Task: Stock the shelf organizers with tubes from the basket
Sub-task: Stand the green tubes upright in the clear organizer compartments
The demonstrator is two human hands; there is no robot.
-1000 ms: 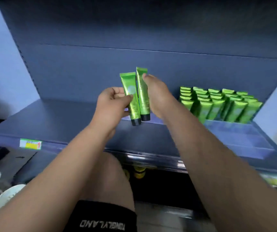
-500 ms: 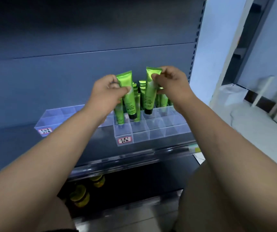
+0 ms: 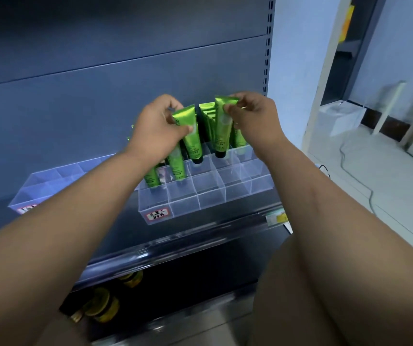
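Green tubes (image 3: 193, 143) hang nearly upright, caps down: one pinched by left hand (image 3: 155, 128), one by right hand (image 3: 255, 121).

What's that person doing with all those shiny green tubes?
A person is filling a clear organizer on the shelf with green tubes. The left hand holds one tube cap-down over the compartments. The right hand pinches another tube by its top, also cap-down. More stocked tubes stand in the back compartments, and the front compartments are empty.
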